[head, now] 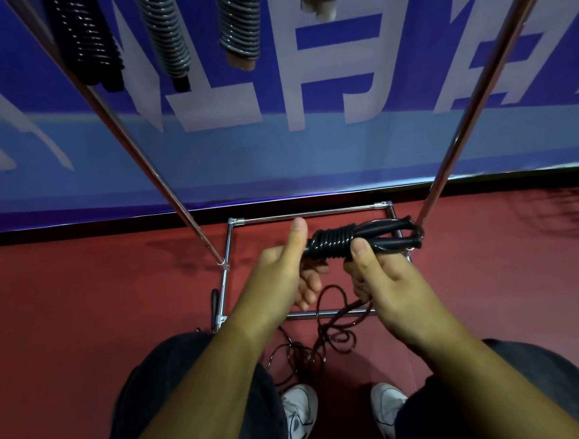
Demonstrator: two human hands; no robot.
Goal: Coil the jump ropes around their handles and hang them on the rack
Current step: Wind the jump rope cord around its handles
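Arms extended: right hand (387,281) pinches the black handles (387,238), thumb on top; left hand (278,274), thumb raised, curls its fingers (311,286) under their coiled end. Several turns are wound, but much rope (332,335) lies loose on the floor. Four coiled ropes (165,40) already hang on the rack (470,99).

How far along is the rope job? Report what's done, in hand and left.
Done: four coiled ropes hang on the rack. In hand: the left hand and right hand hold the black jump rope, with several turns wound round its handles. Left: the loose cord trailing to the floor needs winding, then this rope needs hanging.
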